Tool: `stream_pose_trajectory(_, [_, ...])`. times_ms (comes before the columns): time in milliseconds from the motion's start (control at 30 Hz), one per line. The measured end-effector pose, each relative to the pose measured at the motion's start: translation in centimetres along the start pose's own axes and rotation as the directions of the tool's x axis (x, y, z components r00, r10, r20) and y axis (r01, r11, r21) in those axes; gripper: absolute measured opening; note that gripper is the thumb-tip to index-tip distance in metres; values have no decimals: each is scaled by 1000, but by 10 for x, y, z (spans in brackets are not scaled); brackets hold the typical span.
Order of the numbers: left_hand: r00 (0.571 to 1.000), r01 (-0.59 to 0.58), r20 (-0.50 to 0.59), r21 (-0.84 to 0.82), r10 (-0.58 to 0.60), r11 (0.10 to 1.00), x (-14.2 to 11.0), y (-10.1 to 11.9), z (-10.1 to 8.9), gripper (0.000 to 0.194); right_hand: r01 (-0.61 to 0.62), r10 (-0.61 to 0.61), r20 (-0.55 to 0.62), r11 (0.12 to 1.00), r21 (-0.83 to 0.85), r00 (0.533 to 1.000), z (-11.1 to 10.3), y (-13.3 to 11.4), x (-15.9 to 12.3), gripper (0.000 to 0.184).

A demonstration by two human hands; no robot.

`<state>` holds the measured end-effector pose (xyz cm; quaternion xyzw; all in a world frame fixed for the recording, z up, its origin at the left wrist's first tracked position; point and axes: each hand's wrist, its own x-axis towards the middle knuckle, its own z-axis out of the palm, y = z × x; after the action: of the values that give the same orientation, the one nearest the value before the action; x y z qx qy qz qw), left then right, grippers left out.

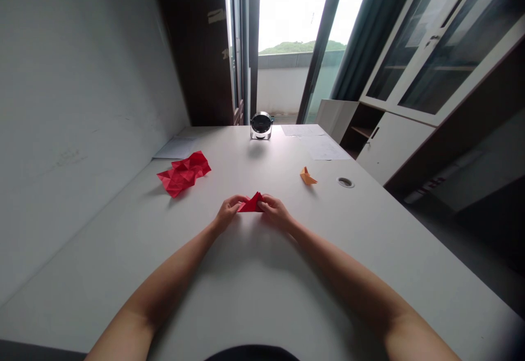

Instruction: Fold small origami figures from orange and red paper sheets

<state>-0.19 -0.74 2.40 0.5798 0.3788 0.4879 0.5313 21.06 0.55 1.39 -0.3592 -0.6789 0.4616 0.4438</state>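
Observation:
A small folded red paper piece (251,204) lies at the middle of the white table (254,273). My left hand (228,211) pinches its left corner with curled fingers. My right hand (275,211) grips its right side the same way. Both hands rest on the table top with the paper's peak showing between them.
A larger creased red paper sheet (184,173) lies to the far left. A small orange folded paper (307,176) sits to the right, near a round cable hole (345,182). A small round fan (261,126) and white sheets (315,139) lie at the far edge. A cabinet stands right.

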Motion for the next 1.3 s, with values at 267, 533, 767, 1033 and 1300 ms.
stream_pose_trajectory(267, [1000,30,12,-9,-29,1000,-2,-3,-1,35,-79,79,5,995,-54,997,1,1,-2,27])
stream_pose_trajectory(533, [994,26,110,-40,-21,999,-1,-8,5,60,-64,64,-8,994,-84,998,3,8,0,24])
stream_pose_trajectory(767, [993,44,112,44,-49,998,-2,-12,3,56,-33,30,-18,981,-190,999,4,10,-2,18])
stream_pose_trajectory(1033, [997,18,74,104,-25,994,-2,-14,4,36,-32,34,4,967,-254,999,1,7,-3,23])
stream_pose_trajectory(1300, [999,-16,48,180,8,984,-3,-11,4,34,-45,54,29,966,-255,998,2,10,-2,29])
